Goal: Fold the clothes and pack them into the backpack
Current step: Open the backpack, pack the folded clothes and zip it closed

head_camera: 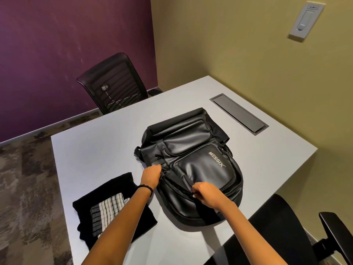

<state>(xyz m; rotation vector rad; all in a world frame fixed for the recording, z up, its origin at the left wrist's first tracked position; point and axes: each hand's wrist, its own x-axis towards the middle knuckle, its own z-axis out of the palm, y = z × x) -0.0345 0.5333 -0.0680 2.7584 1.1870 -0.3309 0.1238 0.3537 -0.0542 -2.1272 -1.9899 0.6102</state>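
Left forearm (118, 226): bare, uncovered from the wrist down to the frame's bottom edge.
Right forearm (248, 226): bare along its whole visible length.
Bracelet (147, 188): thin, dark, cord-like band circling the left wrist.
Left grip (151, 175), right grip (207, 195): bare hands.

One backpack (191, 169), two folded garments (107, 190), two chairs (112, 83), one table (95, 146), two hands (151, 175).

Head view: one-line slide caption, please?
Left hand and right hand grip the black backpack at its zipper; folded clothes lie beside it on the table.
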